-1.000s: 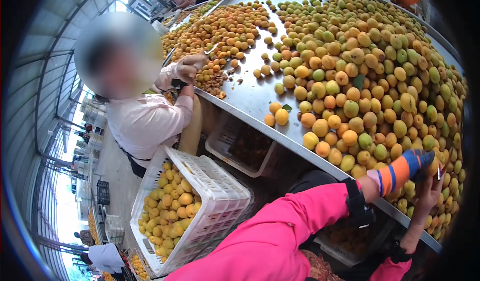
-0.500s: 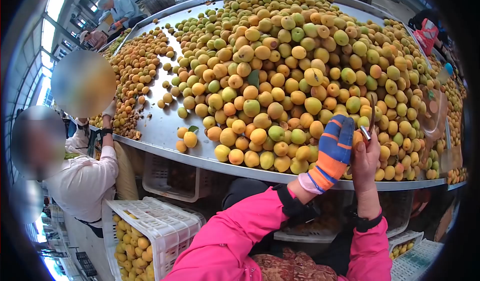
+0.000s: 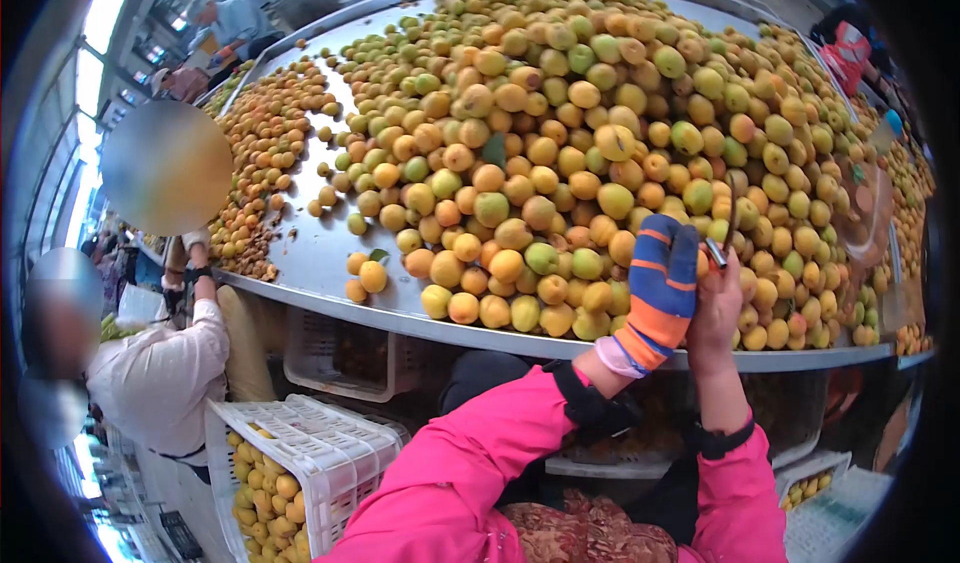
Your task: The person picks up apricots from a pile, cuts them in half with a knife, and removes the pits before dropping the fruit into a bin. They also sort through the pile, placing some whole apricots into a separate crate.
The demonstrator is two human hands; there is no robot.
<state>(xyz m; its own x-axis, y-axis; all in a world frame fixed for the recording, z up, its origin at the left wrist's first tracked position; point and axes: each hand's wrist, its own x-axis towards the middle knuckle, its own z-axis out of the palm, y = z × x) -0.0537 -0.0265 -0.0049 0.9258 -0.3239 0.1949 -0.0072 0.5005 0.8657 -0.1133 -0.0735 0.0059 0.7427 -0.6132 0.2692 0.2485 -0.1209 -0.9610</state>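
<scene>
My left hand (image 3: 660, 288), in a blue-and-orange striped glove, curls its fingers around an apricot (image 3: 703, 262), mostly hidden between the hands. Bare and close against it, my right hand (image 3: 715, 308) grips a small knife (image 3: 733, 211). Its thin, dark, curved blade points up, with a shiny metal collar at the base. Both hands are over the table's near edge. Just beyond them spreads a large heap of yellow, orange and green apricots (image 3: 560, 183).
The metal table (image 3: 310, 253) has a raised rim. At lower left stands a white crate (image 3: 345, 463) of apricots; another crate (image 3: 350, 358) sits under the table. A person in a pale shirt (image 3: 165, 373) works at left. More people are at the far left and right edges.
Both hands have shifted slightly left and stay together, with the knife still in my right hand. The whole view has shifted a little too. The person at left has moved slightly.
</scene>
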